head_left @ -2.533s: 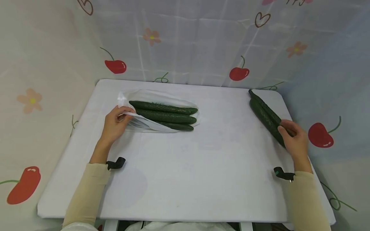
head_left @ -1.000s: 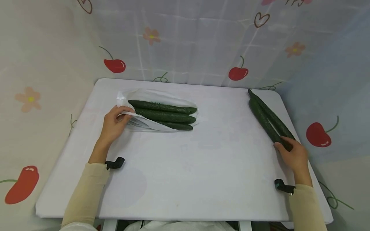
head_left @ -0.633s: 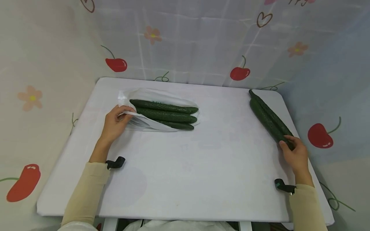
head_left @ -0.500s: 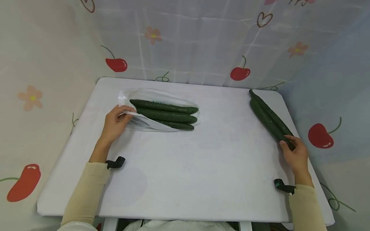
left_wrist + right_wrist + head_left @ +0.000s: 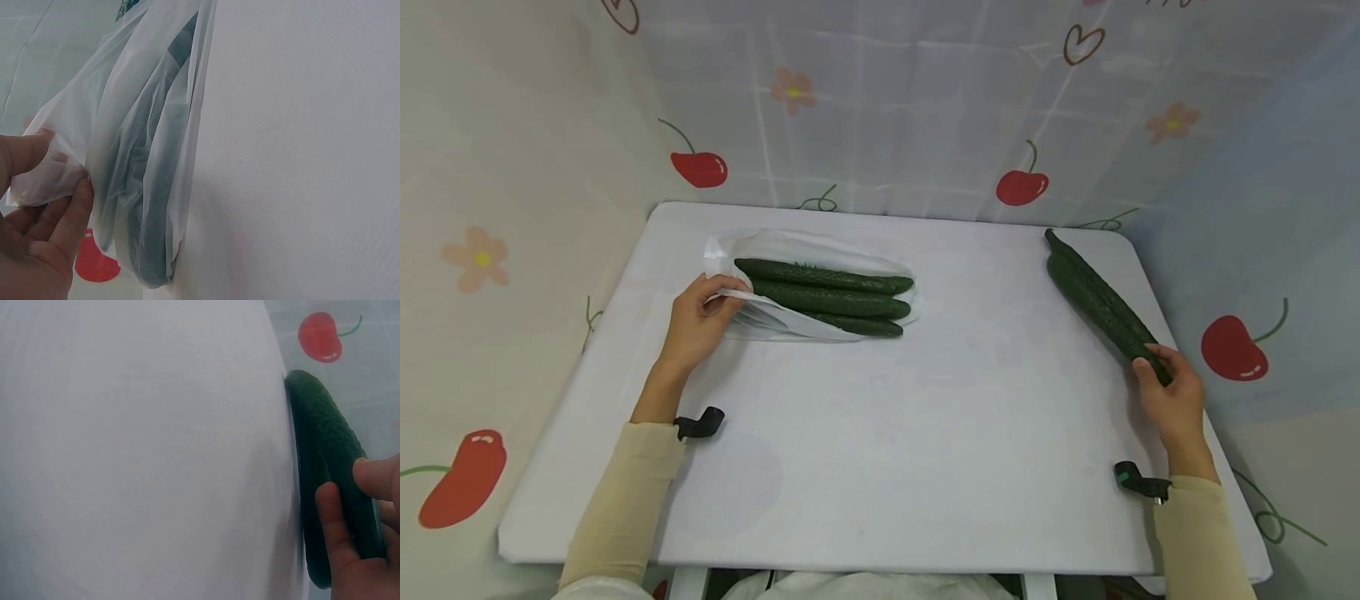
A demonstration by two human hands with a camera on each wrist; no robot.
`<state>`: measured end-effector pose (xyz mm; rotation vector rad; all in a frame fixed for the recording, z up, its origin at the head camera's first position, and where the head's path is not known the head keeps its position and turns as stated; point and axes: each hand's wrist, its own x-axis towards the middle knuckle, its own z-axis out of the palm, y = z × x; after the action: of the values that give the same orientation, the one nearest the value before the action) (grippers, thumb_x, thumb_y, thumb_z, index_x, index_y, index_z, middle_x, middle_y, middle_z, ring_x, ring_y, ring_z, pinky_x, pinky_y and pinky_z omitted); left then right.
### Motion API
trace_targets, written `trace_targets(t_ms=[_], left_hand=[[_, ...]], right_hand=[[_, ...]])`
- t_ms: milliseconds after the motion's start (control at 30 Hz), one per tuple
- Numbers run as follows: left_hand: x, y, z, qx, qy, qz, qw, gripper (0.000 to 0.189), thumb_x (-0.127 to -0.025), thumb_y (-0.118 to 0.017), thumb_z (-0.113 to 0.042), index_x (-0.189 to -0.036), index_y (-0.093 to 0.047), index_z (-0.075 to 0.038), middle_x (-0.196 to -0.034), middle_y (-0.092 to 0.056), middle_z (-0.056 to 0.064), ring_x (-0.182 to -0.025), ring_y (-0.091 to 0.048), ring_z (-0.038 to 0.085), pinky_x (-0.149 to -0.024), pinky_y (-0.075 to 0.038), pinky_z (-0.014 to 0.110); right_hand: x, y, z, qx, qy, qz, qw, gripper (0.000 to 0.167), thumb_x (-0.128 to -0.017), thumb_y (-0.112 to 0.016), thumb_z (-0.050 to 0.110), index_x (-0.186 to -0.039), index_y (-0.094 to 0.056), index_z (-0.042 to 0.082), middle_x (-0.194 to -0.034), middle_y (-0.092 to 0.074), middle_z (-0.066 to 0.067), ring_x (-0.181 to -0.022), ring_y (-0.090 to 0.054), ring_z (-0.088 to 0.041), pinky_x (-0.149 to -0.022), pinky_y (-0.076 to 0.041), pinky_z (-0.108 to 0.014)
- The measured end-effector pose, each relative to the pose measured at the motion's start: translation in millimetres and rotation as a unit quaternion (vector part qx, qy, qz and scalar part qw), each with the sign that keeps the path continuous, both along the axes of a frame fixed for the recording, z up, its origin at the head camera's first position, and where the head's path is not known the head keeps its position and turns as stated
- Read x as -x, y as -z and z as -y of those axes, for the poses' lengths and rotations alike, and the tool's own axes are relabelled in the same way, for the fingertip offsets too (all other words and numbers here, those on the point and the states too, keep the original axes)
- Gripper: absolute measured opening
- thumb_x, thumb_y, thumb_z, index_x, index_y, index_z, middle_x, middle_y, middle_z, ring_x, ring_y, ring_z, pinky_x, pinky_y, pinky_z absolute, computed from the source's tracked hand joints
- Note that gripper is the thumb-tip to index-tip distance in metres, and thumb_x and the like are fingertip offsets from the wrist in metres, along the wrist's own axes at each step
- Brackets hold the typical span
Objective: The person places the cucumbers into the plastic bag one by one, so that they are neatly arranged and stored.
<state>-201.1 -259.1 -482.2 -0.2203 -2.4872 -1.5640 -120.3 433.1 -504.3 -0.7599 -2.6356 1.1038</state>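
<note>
On the left of the table, three dark green cucumbers (image 5: pixel 831 298) lie side by side in a thin white plastic bag (image 5: pixel 820 246), their right ends showing at its opened side. My left hand (image 5: pixel 698 321) pinches the bag's edge between thumb and fingers; the left wrist view shows the film (image 5: pixel 62 119) drawn up in its grip. At the right edge lie two more long cucumbers (image 5: pixel 1097 304), close together and slanting away. My right hand (image 5: pixel 1176 404) grips the near end of one cucumber (image 5: pixel 340 440), thumb on one side and fingers on the other. A second cucumber (image 5: pixel 310 506) lies right beside it.
The white table (image 5: pixel 880 467) has rounded corners and spreads between the hands. Behind it and at both sides hang pale curtains (image 5: pixel 910 108) printed with cherries, flowers and hearts. A black wrist camera (image 5: pixel 700 422) sticks out from each sleeve.
My right hand has slid toward the cucumbers' near ends. The two cucumbers there spread apart at the near end, then came back together. My left hand and the bag have stayed put.
</note>
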Motion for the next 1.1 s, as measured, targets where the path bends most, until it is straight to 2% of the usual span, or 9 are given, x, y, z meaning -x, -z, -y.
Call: trace_targets(t_ms=[200, 400, 533, 667, 767, 900, 1100], left_hand=[[0.6, 1.3, 1.2, 0.009, -0.003, 0.002, 1.0000, 0.015, -0.105, -0.070, -0.013, -0.118, -0.078, -0.010, -0.125, -0.069, 0.004, -0.117, -0.061, -0.011, -0.097, -0.049, 0.005], [-1.5, 1.5, 1.2, 0.007, -0.003, 0.006, 0.9999, 0.015, -0.105, -0.070, -0.014, -0.118, -0.078, -0.011, -0.126, -0.067, 0.004, -0.117, -0.061, -0.009, -0.097, -0.049, 0.004], [-1.4, 1.6, 0.9, 0.003, -0.001, 0.006, 1.0000, 0.016, -0.106, -0.070, -0.015, -0.119, -0.078, -0.011, -0.126, -0.067, 0.004, -0.118, -0.061, -0.008, -0.097, -0.049, 0.005], [-0.5, 1.2, 0.7, 0.002, -0.001, 0.007, 1.0000, 0.016, -0.105, -0.071, -0.015, -0.119, -0.078, -0.011, -0.124, -0.067, -0.001, -0.117, -0.062, -0.008, -0.096, -0.049, 0.005], [0.0, 2.2, 0.7, 0.001, 0.001, 0.005, 1.0000, 0.016, -0.104, -0.072, -0.014, -0.118, -0.078, -0.011, -0.122, -0.065, -0.005, -0.117, -0.062, -0.008, -0.096, -0.049, 0.004], [0.0, 3.6, 0.7, 0.000, 0.003, -0.001, 1.0000, 0.015, -0.104, -0.072, -0.014, -0.118, -0.078, -0.010, -0.120, -0.063, -0.009, -0.116, -0.062, -0.006, -0.096, -0.050, 0.005], [0.1, 3.7, 0.7, -0.001, 0.002, -0.002, 1.0000, 0.015, -0.104, -0.071, -0.013, -0.118, -0.078, -0.010, -0.118, -0.061, -0.014, -0.117, -0.063, -0.003, -0.096, -0.050, 0.005]], right_hand=[[-2.1, -2.3, 2.9, 0.017, 0.012, 0.003, 0.9998, 0.046, -0.111, -0.058, 0.035, -0.154, -0.057, 0.020, -0.150, -0.064, -0.009, -0.125, -0.053, -0.002, -0.113, -0.047, -0.025], [-3.8, -4.8, 6.2, 0.025, 0.004, -0.004, 0.9997, 0.045, -0.111, -0.058, 0.036, -0.154, -0.057, 0.022, -0.160, -0.058, -0.013, -0.128, -0.053, -0.003, -0.122, -0.046, -0.032], [-2.5, -6.9, 8.8, 0.025, -0.002, -0.015, 0.9996, 0.045, -0.111, -0.059, 0.036, -0.154, -0.057, 0.023, -0.160, -0.059, -0.012, -0.125, -0.052, -0.001, -0.122, -0.045, -0.033], [-0.5, -9.0, 13.3, 0.029, -0.011, -0.033, 0.9990, 0.043, -0.110, -0.062, 0.034, -0.152, -0.059, 0.024, -0.150, -0.067, -0.004, -0.120, -0.054, 0.004, -0.119, -0.046, -0.027], [-0.7, -11.3, 17.5, 0.028, -0.032, -0.056, 0.9975, 0.043, -0.109, -0.064, 0.032, -0.150, -0.061, 0.022, -0.133, -0.071, 0.011, -0.114, -0.056, 0.007, -0.112, -0.047, -0.016], [-0.2, -14.4, 23.9, 0.028, -0.071, -0.092, 0.9928, 0.042, -0.108, -0.066, 0.029, -0.149, -0.062, 0.017, -0.115, -0.067, 0.027, -0.108, -0.059, 0.008, -0.100, -0.047, -0.005], [6.1, -18.3, 35.6, 0.054, -0.110, -0.133, 0.9836, 0.040, -0.107, -0.068, 0.018, -0.146, -0.064, 0.011, -0.107, -0.067, 0.030, -0.103, -0.063, 0.006, -0.093, -0.047, -0.003]])
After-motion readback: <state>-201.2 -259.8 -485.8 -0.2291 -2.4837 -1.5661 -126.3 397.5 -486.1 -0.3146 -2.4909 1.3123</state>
